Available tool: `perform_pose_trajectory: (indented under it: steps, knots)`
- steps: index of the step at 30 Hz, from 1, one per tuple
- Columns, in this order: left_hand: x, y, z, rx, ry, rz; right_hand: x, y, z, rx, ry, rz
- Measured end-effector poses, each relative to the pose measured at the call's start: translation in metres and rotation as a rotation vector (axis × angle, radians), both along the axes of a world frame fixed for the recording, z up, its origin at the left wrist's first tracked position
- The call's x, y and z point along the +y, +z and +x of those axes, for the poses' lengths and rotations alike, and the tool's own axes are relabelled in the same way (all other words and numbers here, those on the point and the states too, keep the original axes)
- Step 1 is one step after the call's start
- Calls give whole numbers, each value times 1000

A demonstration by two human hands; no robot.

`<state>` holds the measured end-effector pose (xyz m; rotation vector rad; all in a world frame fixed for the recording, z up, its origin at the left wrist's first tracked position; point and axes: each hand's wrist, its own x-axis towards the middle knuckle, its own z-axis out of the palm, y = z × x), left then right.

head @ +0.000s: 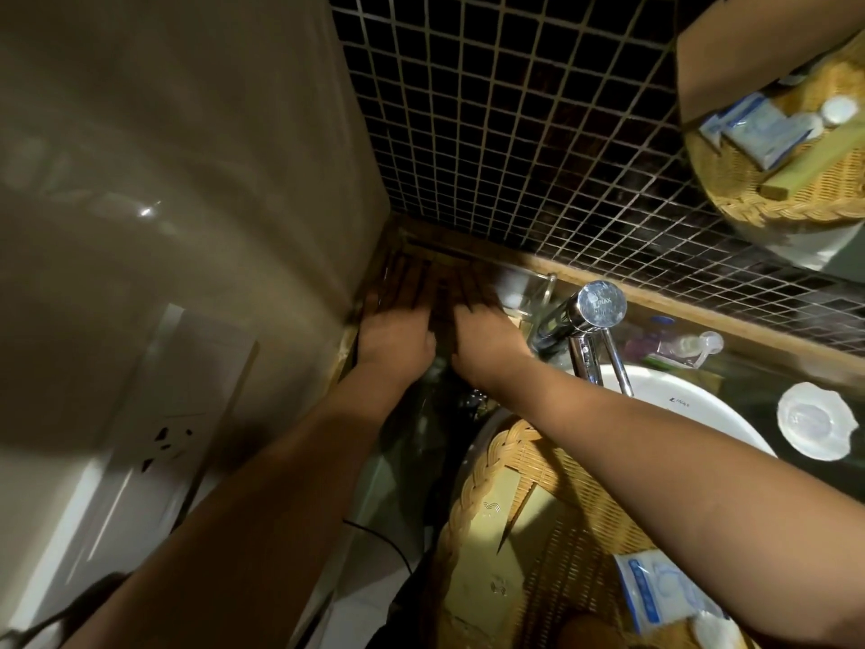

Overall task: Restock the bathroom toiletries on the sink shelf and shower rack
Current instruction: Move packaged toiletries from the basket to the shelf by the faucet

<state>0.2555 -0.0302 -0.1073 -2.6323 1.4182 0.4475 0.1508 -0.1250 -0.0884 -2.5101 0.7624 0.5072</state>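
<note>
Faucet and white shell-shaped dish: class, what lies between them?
In the head view, the rim of the white basin and a strip of dark counter lie between the faucet and the dish.

Blue-white packet (655, 594) in woven basket (472, 480)

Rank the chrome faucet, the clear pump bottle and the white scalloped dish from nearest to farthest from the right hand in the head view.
1. Chrome faucet, just right of the right hand.
2. Clear pump bottle, farther right behind the basin.
3. White scalloped dish, far right on the counter.
</note>
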Motion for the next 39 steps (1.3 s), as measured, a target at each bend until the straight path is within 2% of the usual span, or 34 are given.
perform_pose_trajectory:
  steps: [2, 7, 12, 15, 20, 23, 31, 39]
  knots:
    - [-2, 1, -5, -24, 5, -4, 0, 3, -1, 1, -34, 49]
    - [-6, 11, -11, -15, 0, 83, 2, 13, -3, 6, -10, 21]
    - [7, 26, -19, -86, 17, -45, 7, 28, -13, -43, 53, -49]
    - [16, 44, -30, -67, 31, -98, 12, 44, -29, -68, 56, -66]
    - [21, 81, -60, -113, 42, -248, 13, 79, -74, -165, 66, -129]
    - [18, 99, -87, -83, 34, -273, 10, 100, -111, -206, 72, -189]
    - [12, 121, -189, -24, -217, -490, 11, 115, -234, -181, -32, -289]
    - [2, 88, -273, 98, -564, -394, 36, 81, -336, -62, -205, -194]
